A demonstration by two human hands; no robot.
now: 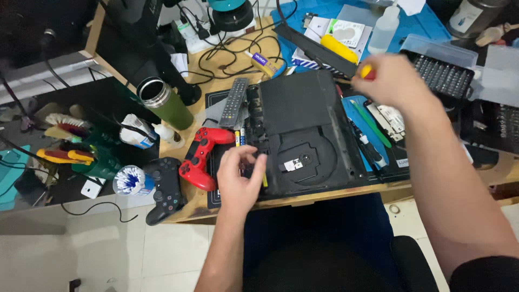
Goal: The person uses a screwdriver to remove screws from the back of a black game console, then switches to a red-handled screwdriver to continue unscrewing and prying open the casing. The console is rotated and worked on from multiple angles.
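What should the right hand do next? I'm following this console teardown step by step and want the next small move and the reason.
Probably bring the right hand, which grips a yellow-handled screwdriver off the far right corner, back over the black console. The left hand already rests on the console's near left edge, steadying it, so the tool seems to be what is missing there.

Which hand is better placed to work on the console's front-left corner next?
Probably the left hand: it already rests on that corner of the black console. The right hand is beyond its far edge, gripping a yellow-handled tool.
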